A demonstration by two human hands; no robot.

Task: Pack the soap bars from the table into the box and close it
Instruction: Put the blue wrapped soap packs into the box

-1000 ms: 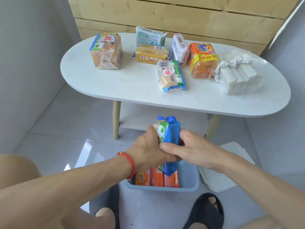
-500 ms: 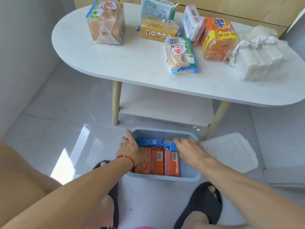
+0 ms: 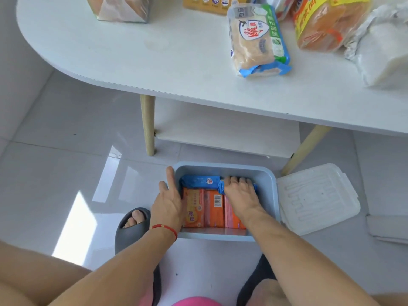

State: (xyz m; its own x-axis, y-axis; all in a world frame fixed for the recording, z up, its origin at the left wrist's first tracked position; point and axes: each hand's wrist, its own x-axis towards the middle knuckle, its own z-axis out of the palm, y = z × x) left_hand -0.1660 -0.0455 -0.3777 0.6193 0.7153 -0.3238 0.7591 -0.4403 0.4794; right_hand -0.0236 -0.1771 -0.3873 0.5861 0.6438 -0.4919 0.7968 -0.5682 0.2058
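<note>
While the person crouches over the blue box [image 3: 270, 195] on the floor, both hands are down at it. Left hand [image 3: 169, 200] lies flat along the box's left wall, fingers straight, steadying. Right hand [image 3: 239, 192] is inside, fingers curled over the right end of a blue-wrapped soap pack [image 3: 199, 181], pressing it into place.

That pack lies flat against the far wall, long axis running left to right across the box. In front of it, orange soap bars [image 3: 212, 207] sit side by side, long axes pointing away from the person, barcode face up.

Clear lid [image 3: 318, 198] rests on the floor just right of the box, not yet on.

Farther off, the white table [image 3: 154, 60] holds more: a blue-and-green soap pack [image 3: 257, 39], an orange bundle [image 3: 326, 23], a white wrapped bundle [image 3: 384, 49], others cut off at the top edge.

Judgement: bottom layer nearly filled; roughly half the packing left, then the closing.
</note>
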